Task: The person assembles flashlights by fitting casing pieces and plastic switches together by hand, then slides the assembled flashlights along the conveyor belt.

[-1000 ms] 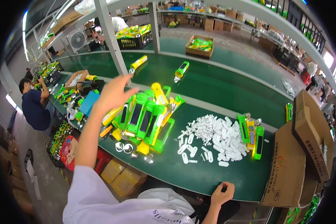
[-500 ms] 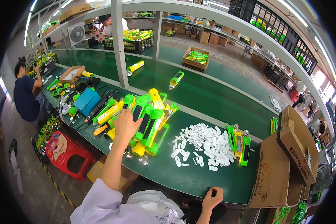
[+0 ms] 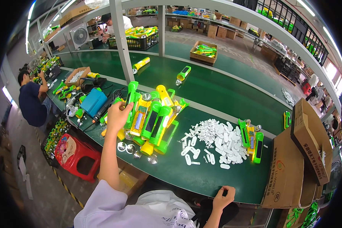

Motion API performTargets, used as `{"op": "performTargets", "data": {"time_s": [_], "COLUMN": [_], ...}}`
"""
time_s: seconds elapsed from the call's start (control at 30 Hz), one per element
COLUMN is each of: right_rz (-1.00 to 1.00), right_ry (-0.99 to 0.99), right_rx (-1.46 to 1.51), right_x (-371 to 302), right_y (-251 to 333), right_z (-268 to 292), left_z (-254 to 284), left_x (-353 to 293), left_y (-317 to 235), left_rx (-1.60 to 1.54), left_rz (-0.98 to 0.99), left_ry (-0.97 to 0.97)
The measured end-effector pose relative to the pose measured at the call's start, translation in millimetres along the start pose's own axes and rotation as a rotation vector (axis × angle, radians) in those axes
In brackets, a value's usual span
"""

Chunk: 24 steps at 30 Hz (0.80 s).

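The left hand (image 3: pixel 117 116) pinches a green flashlight shell (image 3: pixel 132 92), which is tipped up at the left part of a big heap of flashlights (image 3: pixel 159 125). Just beside the shell, an open yellow flashlight body (image 3: pixel 138 123) shows a battery (image 3: pixel 142 109) inside. The right hand (image 3: pixel 224 196) is by the near edge of the green table (image 3: pixel 171 173), with its fingers curled up. I can't tell if something tiny is in it. Shiny round reflectors (image 3: pixel 130 148) lie in front of the heap. To the left is a blue box (image 3: pixel 94 102) with wires near it. To the right are flat white plastic pieces (image 3: pixel 231 146), then a big cardboard box (image 3: pixel 287 171). A red stool (image 3: pixel 78 157) is on the floor. Farther left, a person in a dark shirt (image 3: pixel 31 102) is by the table.
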State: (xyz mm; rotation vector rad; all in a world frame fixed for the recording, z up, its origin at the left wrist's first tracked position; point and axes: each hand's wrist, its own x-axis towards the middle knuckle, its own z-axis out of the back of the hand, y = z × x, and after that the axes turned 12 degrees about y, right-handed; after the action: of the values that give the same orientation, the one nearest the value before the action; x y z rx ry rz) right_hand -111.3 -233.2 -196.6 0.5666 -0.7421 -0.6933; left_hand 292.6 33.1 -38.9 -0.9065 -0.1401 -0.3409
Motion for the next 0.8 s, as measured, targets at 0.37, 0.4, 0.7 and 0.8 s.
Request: {"op": "performTargets", "data": {"time_s": [0.37,0.4,0.7,0.8], "right_rz": [0.006,0.003,0.062,0.027], "right_ry": [-0.021,-0.021,-0.031,-0.037], "right_rx": [-0.020,-0.019,-0.036,-0.032], "right_x": [-1,-1,1,1], "right_y": [-1,-1,-2,0], "right_z": [-1,-1,-2,-3], "left_z": [-23,-29,-49,-50], "left_x": [-24,-25,-23,-16], "left_y": [-27,-22,-39,-30], "left_rx": [0.298,0.301,0.713,0.747], "left_rz": [0.004,0.004,0.043,-0.046], "left_ry": [0.125,0.127,0.154,0.156]}}
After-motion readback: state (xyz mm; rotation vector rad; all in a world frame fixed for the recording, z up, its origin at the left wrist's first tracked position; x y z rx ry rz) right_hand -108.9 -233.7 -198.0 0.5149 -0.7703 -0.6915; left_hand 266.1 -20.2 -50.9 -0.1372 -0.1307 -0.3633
